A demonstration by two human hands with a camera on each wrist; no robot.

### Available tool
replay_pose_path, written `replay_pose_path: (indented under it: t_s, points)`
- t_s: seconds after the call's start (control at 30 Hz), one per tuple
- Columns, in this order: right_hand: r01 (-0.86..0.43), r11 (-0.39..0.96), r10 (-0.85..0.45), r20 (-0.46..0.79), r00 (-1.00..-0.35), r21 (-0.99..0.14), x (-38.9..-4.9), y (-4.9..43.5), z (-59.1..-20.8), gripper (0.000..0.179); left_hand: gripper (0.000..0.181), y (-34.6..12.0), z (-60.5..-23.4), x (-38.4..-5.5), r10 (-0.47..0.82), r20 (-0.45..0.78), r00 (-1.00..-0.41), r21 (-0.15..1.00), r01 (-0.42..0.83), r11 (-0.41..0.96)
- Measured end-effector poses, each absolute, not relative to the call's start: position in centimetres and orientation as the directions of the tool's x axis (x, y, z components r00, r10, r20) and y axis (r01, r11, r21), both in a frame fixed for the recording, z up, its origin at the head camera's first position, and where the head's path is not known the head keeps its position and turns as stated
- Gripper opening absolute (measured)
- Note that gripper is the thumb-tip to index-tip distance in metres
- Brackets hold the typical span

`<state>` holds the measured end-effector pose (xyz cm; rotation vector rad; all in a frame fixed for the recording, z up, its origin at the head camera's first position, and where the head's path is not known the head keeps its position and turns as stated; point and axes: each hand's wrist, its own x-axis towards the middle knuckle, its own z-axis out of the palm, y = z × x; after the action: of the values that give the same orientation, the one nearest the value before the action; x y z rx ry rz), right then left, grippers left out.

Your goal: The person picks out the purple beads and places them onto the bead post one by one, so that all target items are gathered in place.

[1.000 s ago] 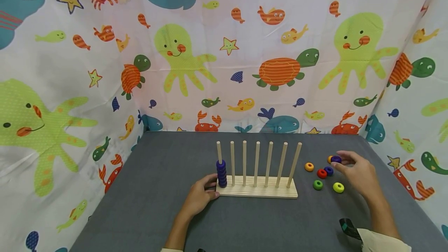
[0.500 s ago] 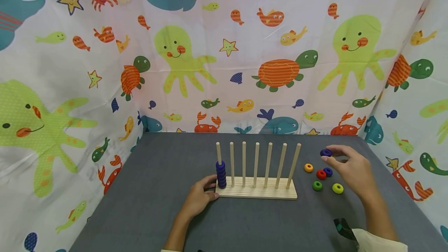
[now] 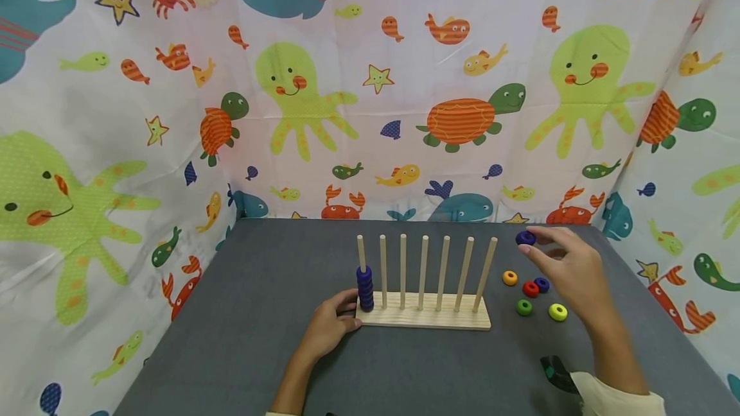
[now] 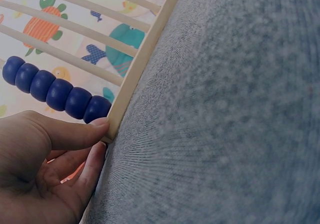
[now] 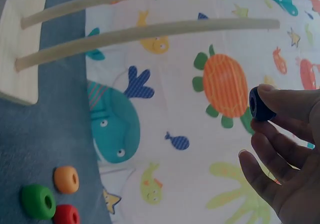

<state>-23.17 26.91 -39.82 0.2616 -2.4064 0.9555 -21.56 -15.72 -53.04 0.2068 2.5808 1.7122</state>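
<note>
A wooden peg stand (image 3: pixel 428 316) with several upright pegs is on the grey table. Its leftmost peg bears a stack of dark blue beads (image 3: pixel 365 289), bare wood showing above them. My left hand (image 3: pixel 328 326) holds the left end of the base, thumb (image 4: pixel 90 132) on its front side in the left wrist view. To the right of the stand, my right hand (image 3: pixel 569 268) pinches one blue bead (image 3: pixel 525 238) between thumb and fingers, raised above the table. In the right wrist view the hole of this bead (image 5: pixel 262 104) faces left, and the other fingers are spread loosely.
Below my right hand lie loose beads: orange (image 3: pixel 510 278), red (image 3: pixel 530 289), blue (image 3: pixel 542 284), green (image 3: pixel 524 307) and yellow (image 3: pixel 557 312). A curtain (image 3: pixel 324 191) printed with sea animals hangs behind the table's far edge and along both sides.
My right hand has lifted the blue bead from beside the loose beads and carried it up and left. The left hand and the stand have stayed in place.
</note>
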Motion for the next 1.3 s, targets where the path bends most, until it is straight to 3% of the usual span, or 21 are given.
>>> replay_pose_path:
  t_s: [0.2, 0.6, 0.8, 1.07, 1.3]
  points:
    - [-0.438, 0.703, 0.007, 0.622, -0.783, -0.560, -22.9, 25.1, -38.3, 0.042, 0.060, -15.7, -53.0, -21.5, 0.129, 0.036, -0.991, 0.918, 0.083, 0.388]
    - [-0.547, 0.643, -0.070, 0.669, -0.740, -0.537, -22.5, 21.7, -35.9, 0.044, 0.060, -15.7, -53.0, -21.5, 0.130, 0.038, -0.991, 0.916, 0.087, 0.392]
    - [-0.586, 0.627, -0.123, 0.677, -0.725, -0.514, -22.6, 19.8, -35.5, 0.041, 0.059, -15.7, -53.0, -21.4, 0.128, 0.040, -0.991, 0.915, 0.088, 0.394]
    - [-0.688, 0.559, -0.199, 0.730, -0.653, -0.463, -23.3, 17.5, -35.6, 0.042, 0.060, -15.8, -53.1, -21.4, 0.131, 0.041, -0.990, 0.919, 0.089, 0.384]
    - [-0.708, 0.514, -0.254, 0.702, -0.665, -0.484, -23.2, 15.4, -35.6, 0.038, 0.060, -15.8, -53.2, -21.5, 0.137, 0.045, -0.990, 0.920, 0.094, 0.381]
